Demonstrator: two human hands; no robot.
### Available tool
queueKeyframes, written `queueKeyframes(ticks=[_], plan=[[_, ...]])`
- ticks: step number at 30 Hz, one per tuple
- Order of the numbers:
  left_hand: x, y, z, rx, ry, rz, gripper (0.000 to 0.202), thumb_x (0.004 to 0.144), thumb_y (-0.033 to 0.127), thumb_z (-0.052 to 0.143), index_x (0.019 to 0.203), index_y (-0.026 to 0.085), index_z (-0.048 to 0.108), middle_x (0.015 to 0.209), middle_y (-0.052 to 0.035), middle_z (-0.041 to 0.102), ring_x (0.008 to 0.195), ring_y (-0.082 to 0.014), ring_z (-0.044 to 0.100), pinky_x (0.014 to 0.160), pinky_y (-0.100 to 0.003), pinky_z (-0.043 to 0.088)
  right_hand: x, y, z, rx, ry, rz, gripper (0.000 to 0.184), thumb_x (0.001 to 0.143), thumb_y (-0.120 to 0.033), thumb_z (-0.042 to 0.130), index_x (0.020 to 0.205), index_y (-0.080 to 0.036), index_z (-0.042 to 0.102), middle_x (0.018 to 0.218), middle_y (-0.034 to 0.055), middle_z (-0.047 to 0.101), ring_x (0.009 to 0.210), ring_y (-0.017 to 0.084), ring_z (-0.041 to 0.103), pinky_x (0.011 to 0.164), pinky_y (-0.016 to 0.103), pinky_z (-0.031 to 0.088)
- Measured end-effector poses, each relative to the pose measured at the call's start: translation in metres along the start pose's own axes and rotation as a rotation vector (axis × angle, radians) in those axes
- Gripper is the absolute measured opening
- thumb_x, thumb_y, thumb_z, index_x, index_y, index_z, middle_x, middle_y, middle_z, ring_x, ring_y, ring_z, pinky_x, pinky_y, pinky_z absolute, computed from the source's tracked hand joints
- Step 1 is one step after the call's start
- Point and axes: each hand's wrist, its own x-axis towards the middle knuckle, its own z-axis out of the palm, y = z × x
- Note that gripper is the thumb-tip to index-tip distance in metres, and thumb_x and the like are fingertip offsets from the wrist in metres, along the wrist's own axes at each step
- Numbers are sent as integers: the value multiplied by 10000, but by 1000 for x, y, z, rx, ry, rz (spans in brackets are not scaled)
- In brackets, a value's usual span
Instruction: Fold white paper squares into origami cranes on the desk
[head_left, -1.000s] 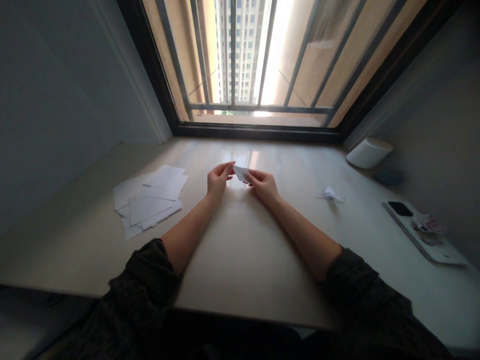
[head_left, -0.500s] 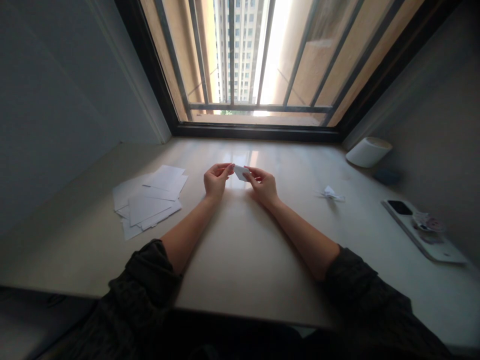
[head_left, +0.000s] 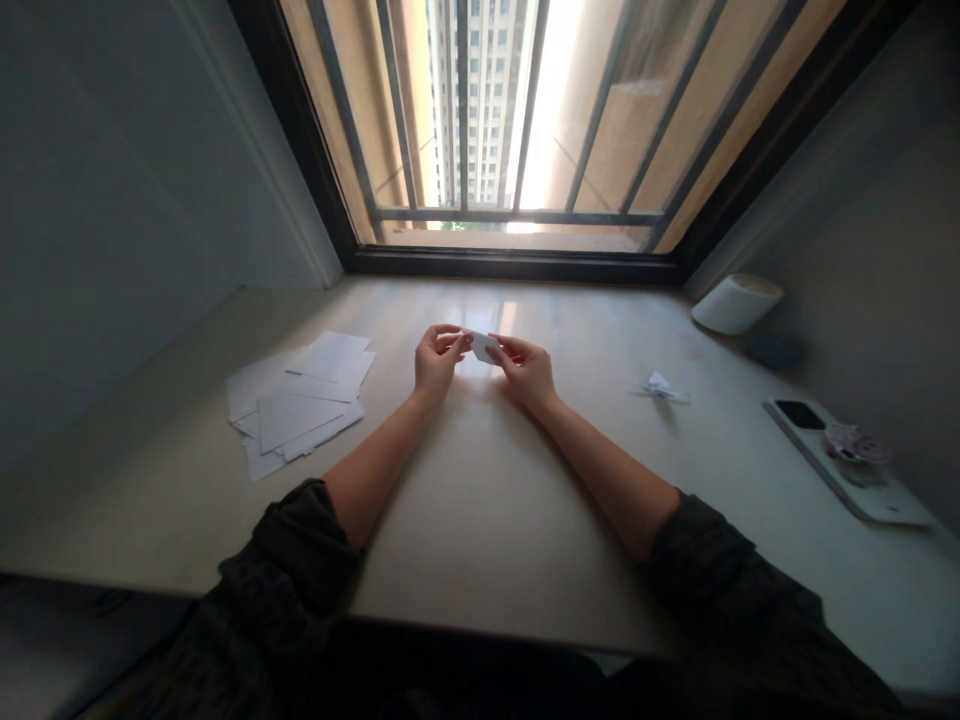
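Your 2 hands meet over the middle of the tabletop (head_left: 487, 500), with a small folded paper (head_left: 482, 346) pinched between them just above the surface. Your left hand (head_left: 436, 359) grasps its left end with thumb and fingertips, and your right hand (head_left: 529, 372) grasps the right end, so each grip is clenched on the same piece. The paper's long axis runs roughly from 9 to 3 o'clock between the 2 hands, and both sit equally close to it; how its folds lie is too small to tell. At 9 o'clock from your left hand, well apart, a loose stack of white sheets (head_left: 300, 400) lies fanned on the tabletop. At 3 o'clock from your right hand, also well apart, rests a small crumpled or folded paper piece (head_left: 660, 388). Farther toward 2 o'clock a white cylinder (head_left: 737, 303) lies on its side near the wall, and a phone (head_left: 799, 415) sits on a white tray (head_left: 892, 510) at the right edge. Nothing stands between your hands and the paper.
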Motion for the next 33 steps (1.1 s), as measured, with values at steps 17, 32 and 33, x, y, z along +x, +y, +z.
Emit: queueKeyframes(ticks=[17, 32, 33], plan=[[4, 2, -1, -4, -5, -83, 387, 604, 502, 774, 815, 181, 731, 815, -51, 717, 795, -168, 653, 720, -268, 448, 0, -1, -1, 43, -43, -31, 368, 789, -452, 627, 1046, -207, 723, 938, 55, 743, 747, 182, 655, 688, 302, 509], [4, 3, -2, -12, 20, -62, 462, 669, 582, 699, 877, 170, 683, 761, -47, 686, 679, -163, 660, 654, -271, 476, 2, 7, 5, 160, -88, 16, 417, 742, -494, 669, 1032, -199, 729, 865, 52, 741, 741, 189, 662, 706, 315, 521], [3, 3, -2, -15, 13, -64, 500, 665, 575, 708, 964, 176, 670, 768, -45, 689, 670, -159, 659, 656, -272, 481, 2, 8, 5, 181, -84, 24, 429, 739, -496, 673, 1037, -193, 726, 858, 55, 740, 739, 190, 664, 706, 316, 521]])
